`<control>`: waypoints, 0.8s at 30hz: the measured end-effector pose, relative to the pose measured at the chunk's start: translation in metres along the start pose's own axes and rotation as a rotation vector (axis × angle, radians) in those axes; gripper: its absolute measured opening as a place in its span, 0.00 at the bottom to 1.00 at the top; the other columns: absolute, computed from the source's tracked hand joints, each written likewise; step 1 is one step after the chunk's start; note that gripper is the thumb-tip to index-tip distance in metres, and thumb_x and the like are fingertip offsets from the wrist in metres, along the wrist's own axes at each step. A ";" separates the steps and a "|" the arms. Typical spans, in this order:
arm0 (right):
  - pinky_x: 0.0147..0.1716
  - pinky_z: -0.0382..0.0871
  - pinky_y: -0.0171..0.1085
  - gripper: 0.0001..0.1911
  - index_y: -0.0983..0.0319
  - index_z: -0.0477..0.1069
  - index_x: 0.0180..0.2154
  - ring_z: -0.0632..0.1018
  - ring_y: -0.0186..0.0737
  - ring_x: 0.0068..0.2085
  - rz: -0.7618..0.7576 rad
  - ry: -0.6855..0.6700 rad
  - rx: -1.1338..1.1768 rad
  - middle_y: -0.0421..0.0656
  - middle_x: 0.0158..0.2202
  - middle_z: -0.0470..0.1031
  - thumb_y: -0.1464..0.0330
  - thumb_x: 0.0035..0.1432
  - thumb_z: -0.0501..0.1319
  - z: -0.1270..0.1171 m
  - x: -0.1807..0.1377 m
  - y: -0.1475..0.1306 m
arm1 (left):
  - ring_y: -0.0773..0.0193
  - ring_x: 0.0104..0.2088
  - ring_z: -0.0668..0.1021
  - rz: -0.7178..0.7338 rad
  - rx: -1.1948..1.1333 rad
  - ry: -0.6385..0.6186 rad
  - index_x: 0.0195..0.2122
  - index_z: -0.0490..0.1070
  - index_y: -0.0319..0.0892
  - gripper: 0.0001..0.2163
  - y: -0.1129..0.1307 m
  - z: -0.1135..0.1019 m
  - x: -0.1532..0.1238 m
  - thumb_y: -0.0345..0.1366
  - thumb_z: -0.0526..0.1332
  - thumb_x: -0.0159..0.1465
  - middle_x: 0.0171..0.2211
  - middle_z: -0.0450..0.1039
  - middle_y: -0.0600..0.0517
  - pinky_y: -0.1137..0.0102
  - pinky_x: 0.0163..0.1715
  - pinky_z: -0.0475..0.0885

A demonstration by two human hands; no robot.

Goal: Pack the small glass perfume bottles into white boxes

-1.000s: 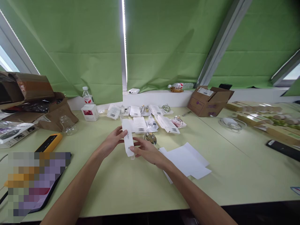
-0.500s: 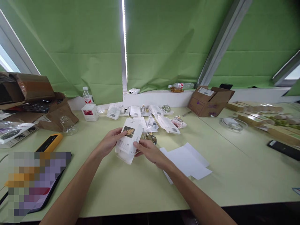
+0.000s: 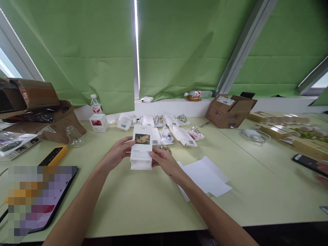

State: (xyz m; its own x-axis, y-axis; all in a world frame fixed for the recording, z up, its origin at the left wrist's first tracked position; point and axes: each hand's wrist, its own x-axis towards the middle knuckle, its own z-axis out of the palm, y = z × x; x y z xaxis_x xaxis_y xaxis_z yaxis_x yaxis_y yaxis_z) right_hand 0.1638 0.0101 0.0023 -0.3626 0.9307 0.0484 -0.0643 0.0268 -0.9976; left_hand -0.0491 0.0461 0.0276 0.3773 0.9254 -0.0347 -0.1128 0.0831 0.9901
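Both hands hold one white paper box (image 3: 141,152) above the table, its printed face with a yellow-flower picture turned toward me. My left hand (image 3: 119,152) grips the left side, thumb on the front. My right hand (image 3: 164,162) pinches the lower right side, thumb on the front and fingers behind. Just behind my right hand lies a round glass bottle (image 3: 165,148), partly hidden. Beyond the box, perfume bottles (image 3: 164,132) rest among flattened white cartons (image 3: 183,135) with barcodes. White sheets of cut card (image 3: 205,177) lie to the right of my right hand.
A pink-printed white box (image 3: 98,123) and a water bottle (image 3: 95,104) stand back left. A yellow power strip (image 3: 53,155) and a tablet (image 3: 58,198) lie left. At right are a cardboard box (image 3: 228,112), a coiled white cable (image 3: 255,135) and another person's hand (image 3: 323,169) by a phone (image 3: 309,163).
The box has gone from tilted and flattish to upright and opened out, its bottom edge squared. My hands shifted slightly with it. Another person's hand has appeared at the phone on the right.
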 end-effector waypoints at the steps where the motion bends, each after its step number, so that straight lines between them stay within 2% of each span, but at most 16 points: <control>1: 0.40 0.74 0.42 0.21 0.59 0.73 0.51 0.78 0.41 0.39 -0.004 0.013 -0.010 0.46 0.41 0.77 0.56 0.61 0.58 0.000 0.000 0.000 | 0.52 0.48 0.76 -0.005 0.007 -0.029 0.56 0.66 0.43 0.23 0.001 -0.001 -0.001 0.43 0.63 0.61 0.51 0.72 0.42 0.62 0.43 0.72; 5: 0.39 0.74 0.41 0.23 0.59 0.71 0.53 0.77 0.40 0.38 -0.010 0.059 -0.024 0.46 0.41 0.77 0.55 0.61 0.57 0.000 0.000 0.000 | 0.50 0.48 0.76 -0.014 0.040 -0.030 0.58 0.65 0.44 0.25 0.003 -0.003 -0.002 0.42 0.64 0.60 0.51 0.73 0.41 0.58 0.44 0.72; 8: 0.38 0.74 0.42 0.33 0.57 0.57 0.63 0.76 0.38 0.35 0.000 0.114 -0.005 0.44 0.37 0.77 0.57 0.59 0.60 0.000 0.000 0.001 | 0.51 0.48 0.76 -0.018 0.041 0.002 0.57 0.66 0.43 0.24 0.002 -0.004 -0.001 0.43 0.64 0.60 0.51 0.73 0.41 0.59 0.44 0.73; 11: 0.40 0.74 0.43 0.39 0.52 0.46 0.66 0.76 0.37 0.35 -0.035 0.098 0.008 0.41 0.36 0.77 0.59 0.59 0.61 -0.001 -0.002 0.000 | 0.53 0.47 0.77 -0.021 0.014 0.033 0.56 0.68 0.42 0.23 0.001 -0.004 0.001 0.44 0.63 0.61 0.52 0.72 0.41 0.63 0.43 0.74; 14: 0.41 0.74 0.43 0.37 0.48 0.49 0.65 0.75 0.37 0.38 -0.084 0.049 -0.004 0.40 0.40 0.76 0.60 0.58 0.62 -0.001 -0.003 -0.002 | 0.54 0.46 0.77 -0.025 -0.012 0.054 0.54 0.69 0.41 0.22 0.002 -0.004 0.002 0.44 0.63 0.61 0.52 0.72 0.41 0.66 0.40 0.74; 19: 0.41 0.75 0.44 0.34 0.47 0.54 0.64 0.76 0.39 0.42 -0.094 0.016 -0.032 0.43 0.48 0.74 0.60 0.58 0.62 -0.001 -0.003 -0.003 | 0.56 0.45 0.78 -0.024 -0.040 0.033 0.54 0.69 0.42 0.21 0.001 -0.004 0.002 0.44 0.62 0.61 0.51 0.72 0.42 0.68 0.38 0.74; 24: 0.43 0.74 0.45 0.30 0.49 0.60 0.61 0.76 0.41 0.43 -0.104 -0.051 -0.069 0.44 0.51 0.71 0.60 0.57 0.62 -0.001 -0.006 -0.007 | 0.60 0.40 0.79 -0.034 -0.065 0.078 0.59 0.63 0.47 0.27 0.000 -0.004 0.002 0.44 0.64 0.60 0.48 0.75 0.45 0.70 0.34 0.74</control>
State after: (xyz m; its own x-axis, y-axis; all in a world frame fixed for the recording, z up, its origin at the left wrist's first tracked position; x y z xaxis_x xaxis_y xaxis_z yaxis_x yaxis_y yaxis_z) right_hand 0.1675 0.0051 0.0087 -0.4040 0.9019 0.1528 -0.0409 0.1491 -0.9880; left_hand -0.0520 0.0492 0.0274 0.3095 0.9475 -0.0808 -0.1615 0.1361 0.9774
